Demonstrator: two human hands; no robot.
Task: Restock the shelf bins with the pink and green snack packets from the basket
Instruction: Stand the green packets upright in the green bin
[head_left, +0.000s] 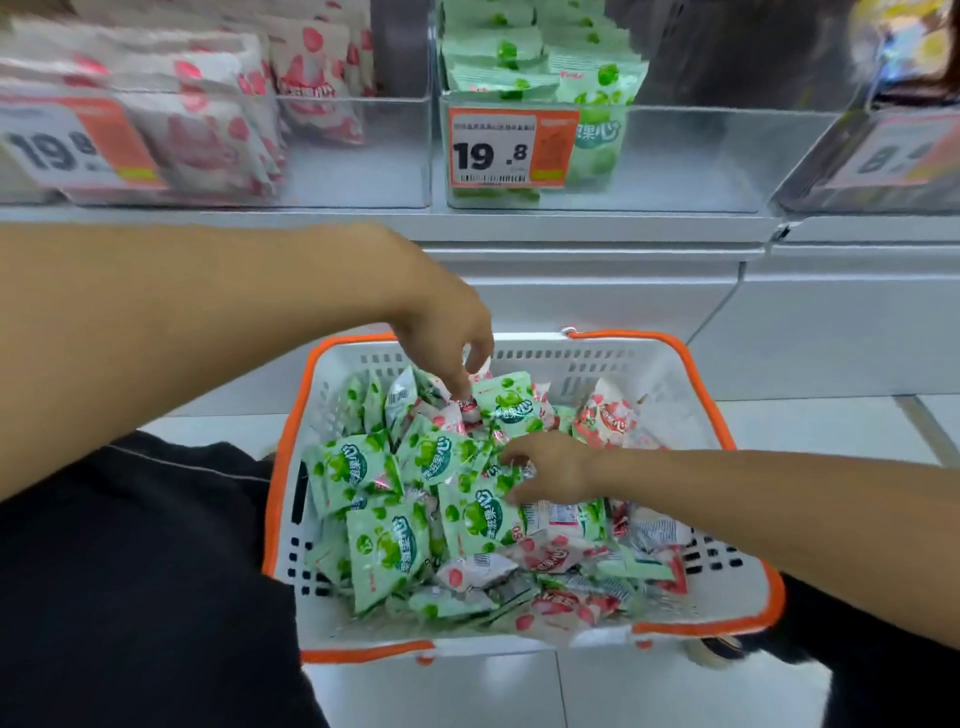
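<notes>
1. Both hands are down in the basket (613, 358), digging through the mixed pile. The left hand (447, 332) comes in from above, fingertips pinching a pink packet (467, 408) right under it at the pile's far end.
2. The right hand (553, 470) lies flat-ish, fingers loosely spread over the green packets (483, 512). Can't tell if it's actually gripping one.
3. So the left looks closer to a lift. The pink bin (358, 150) sits up and to its left, the green bin (675, 150) up and away from the right hand, both well apart from the basket.
4. Left wrist bent down, forearm nearly level.
</notes>
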